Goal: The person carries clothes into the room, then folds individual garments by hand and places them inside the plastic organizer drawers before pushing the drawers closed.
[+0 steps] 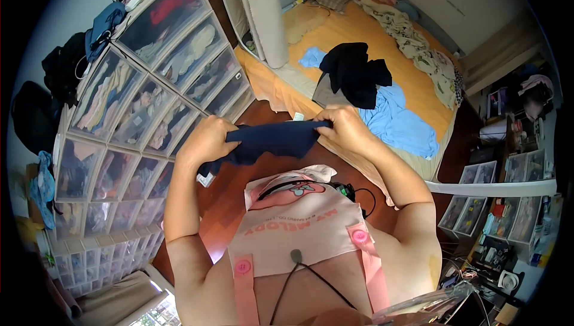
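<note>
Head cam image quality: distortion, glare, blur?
Head view: strong fisheye, black corners, drawer stack skewed; head view: bright patch nearly blown out at bottom left; head view: navy cloth dark, little fold detail; head view: left hand and right hand show no obvious motion blur.

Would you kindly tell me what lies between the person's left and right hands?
In the head view, a dark navy cloth stretches from the left hand to the right hand.

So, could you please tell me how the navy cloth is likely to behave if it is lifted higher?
The navy cloth is probably floppy, as its lower edge hangs unevenly between the left hand and the right hand. It is likely light for its size, since thumb-and-finger pinches seem enough to hold it.
</note>
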The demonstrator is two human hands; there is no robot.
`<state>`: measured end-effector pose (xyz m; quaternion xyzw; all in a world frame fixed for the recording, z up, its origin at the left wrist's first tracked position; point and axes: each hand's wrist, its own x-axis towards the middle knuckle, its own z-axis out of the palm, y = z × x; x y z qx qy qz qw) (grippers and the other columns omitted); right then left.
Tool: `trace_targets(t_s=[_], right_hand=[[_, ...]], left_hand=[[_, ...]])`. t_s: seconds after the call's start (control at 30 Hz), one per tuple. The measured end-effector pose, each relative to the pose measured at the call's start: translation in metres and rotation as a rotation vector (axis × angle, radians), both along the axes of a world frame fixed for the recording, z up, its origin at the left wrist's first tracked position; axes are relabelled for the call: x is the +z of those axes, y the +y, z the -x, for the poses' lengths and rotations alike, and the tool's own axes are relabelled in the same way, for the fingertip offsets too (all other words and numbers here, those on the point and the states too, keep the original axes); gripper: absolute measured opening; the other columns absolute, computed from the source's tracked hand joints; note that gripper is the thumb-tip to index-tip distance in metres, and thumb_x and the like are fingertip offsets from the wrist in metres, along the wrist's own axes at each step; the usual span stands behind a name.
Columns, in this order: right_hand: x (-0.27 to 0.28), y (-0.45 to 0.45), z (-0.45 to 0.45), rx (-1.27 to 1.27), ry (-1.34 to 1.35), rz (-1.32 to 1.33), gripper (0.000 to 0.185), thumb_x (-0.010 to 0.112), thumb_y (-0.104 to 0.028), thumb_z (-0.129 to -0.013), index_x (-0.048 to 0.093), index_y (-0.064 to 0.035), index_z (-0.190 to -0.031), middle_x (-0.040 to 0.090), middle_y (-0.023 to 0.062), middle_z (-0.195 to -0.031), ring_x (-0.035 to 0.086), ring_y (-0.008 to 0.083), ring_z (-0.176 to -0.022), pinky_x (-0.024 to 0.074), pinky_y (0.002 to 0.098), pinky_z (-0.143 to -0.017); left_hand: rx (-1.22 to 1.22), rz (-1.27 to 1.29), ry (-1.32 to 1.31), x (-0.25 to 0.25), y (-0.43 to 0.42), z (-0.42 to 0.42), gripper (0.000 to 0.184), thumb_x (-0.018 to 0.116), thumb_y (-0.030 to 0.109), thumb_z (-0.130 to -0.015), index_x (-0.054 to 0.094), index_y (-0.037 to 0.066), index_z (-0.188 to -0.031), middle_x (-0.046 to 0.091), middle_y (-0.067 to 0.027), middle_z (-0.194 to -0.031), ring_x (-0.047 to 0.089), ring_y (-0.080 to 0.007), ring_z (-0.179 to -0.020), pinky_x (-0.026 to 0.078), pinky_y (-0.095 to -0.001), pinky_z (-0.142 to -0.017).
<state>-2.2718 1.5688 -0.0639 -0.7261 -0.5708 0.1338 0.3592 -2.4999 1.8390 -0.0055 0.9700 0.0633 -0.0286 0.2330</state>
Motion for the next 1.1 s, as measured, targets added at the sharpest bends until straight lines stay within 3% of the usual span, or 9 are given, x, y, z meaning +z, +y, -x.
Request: trace_targets(t_s=[0.2, 0.3, 0.47, 0.53, 0.6, 0.7, 0.87, 1.07, 1.1], right_hand=[[0.029, -0.014, -0.004, 0.301, 0.16, -0.144, 0.017, 0.077, 0.0, -0.078, 0.068, -0.0026, -0.092, 0.07, 0.0112, -0.105, 0.064, 0.0352, -0.12, 0.0475, 0.046, -0.104], [0.053, -0.042, 0.001, 0.623, 0.449, -0.017, 0.017, 0.079, -0.003, -0.08, 0.066, -0.0079, -0.09, 0.075, 0.0086, -0.112, 0.057, 0.0359, -0.137, 0.0208, 0.0669, -0.121], [0.018, -0.043, 0.035, 0.973, 0.913, -0.035, 0.038, 0.085, -0.019, -0.082, 0.065, -0.0014, -0.11, 0.067, 0.0202, -0.129, 0.056, 0.0393, -0.135, 0.031, 0.0568, -0.119], [-0.005, -0.043, 0.04, 0.937, 0.918, 0.115, 0.086, 0.087, -0.028, -0.075, 0.049, 0.0009, -0.146, 0.044, 0.0233, -0.157, 0.039, 0.0363, -0.148, 0.0336, 0.0473, -0.119], [-0.025, -0.045, 0.04, 0.899, 0.8, 0.151, 0.087, 0.083, -0.024, -0.071, 0.049, 0.0013, -0.147, 0.042, 0.0235, -0.159, 0.038, 0.0379, -0.149, 0.0331, 0.0471, -0.12], [-0.03, -0.051, 0.044, 0.766, 0.571, 0.145, 0.061, 0.074, -0.014, -0.081, 0.06, -0.0004, -0.139, 0.048, 0.0237, -0.154, 0.047, 0.0396, -0.142, 0.0391, 0.0453, -0.116], [-0.024, -0.068, 0.05, 0.333, 0.862, 0.317, 0.033, 0.063, -0.017, -0.104, 0.062, 0.0008, -0.131, 0.067, 0.0119, -0.128, 0.062, 0.0225, -0.115, 0.0473, 0.0366, -0.104], [-0.067, -0.021, 0.075, -0.376, 1.484, -0.014, 0.056, 0.059, -0.03, -0.107, 0.044, 0.0046, -0.149, 0.057, 0.0193, -0.144, 0.058, 0.0265, -0.131, 0.0477, 0.0383, -0.111], [-0.069, -0.014, 0.074, -0.372, 1.496, 0.02, 0.055, 0.06, -0.029, -0.106, 0.047, 0.0048, -0.147, 0.059, 0.0198, -0.142, 0.061, 0.0269, -0.127, 0.0502, 0.0386, -0.108]], left_hand=[[0.014, -0.14, 0.069, 0.026, -0.016, 0.043, 0.023, 0.077, 0.011, -0.072, 0.079, 0.003, -0.093, 0.072, -0.02, -0.089, 0.07, -0.04, -0.083, 0.056, -0.0451, -0.076], [-0.207, 0.062, 0.201, 0.065, -0.044, 0.076, 0.025, 0.078, 0.013, -0.071, 0.077, 0.003, -0.093, 0.07, -0.0181, -0.087, 0.068, -0.038, -0.082, 0.056, -0.046, -0.073], [-0.491, 0.58, -0.014, 0.043, -0.049, 0.09, 0.025, 0.079, 0.012, -0.072, 0.074, 0.002, -0.094, 0.067, -0.019, -0.113, 0.066, -0.0401, -0.108, 0.053, -0.0473, -0.099], [-0.543, 0.77, 0.045, 0.011, -0.039, 0.093, 0.026, 0.08, 0.013, -0.075, 0.073, -0.002, -0.095, 0.06, -0.0269, -0.135, 0.06, -0.0458, -0.124, 0.047, -0.0498, -0.109], [-0.601, 0.952, 0.057, -0.012, -0.033, 0.091, 0.031, 0.081, 0.017, -0.077, 0.072, -0.005, -0.097, 0.056, -0.0304, -0.141, 0.057, -0.0487, -0.127, 0.047, -0.0496, -0.108], [-0.71, 1.22, 0.002, -0.045, -0.026, 0.097, 0.076, 0.087, 0.034, -0.075, 0.057, -0.01, -0.13, 0.043, -0.0375, -0.151, 0.047, -0.0503, -0.14, 0.039, -0.0508, -0.114], [-0.542, 1.524, -0.056, -0.103, -0.009, 0.13, 0.134, 0.092, 0.062, -0.063, 0.03, -0.017, -0.152, 0.031, -0.0377, -0.159, 0.036, -0.0447, -0.149, 0.03, -0.0506, -0.12], [0.204, 2.058, -0.262, -0.157, -0.072, 0.154, 0.083, 0.07, 0.048, -0.094, 0.035, 0.011, -0.16, 0.054, -0.016, -0.15, 0.056, -0.0266, -0.133, 0.045, -0.0468, -0.111], [0.156, 2.0, -0.303, -0.185, -0.069, 0.164, 0.097, 0.074, 0.049, -0.089, 0.026, 0.008, -0.162, 0.046, -0.016, -0.155, 0.051, -0.0279, -0.137, 0.039, -0.0497, -0.115]])
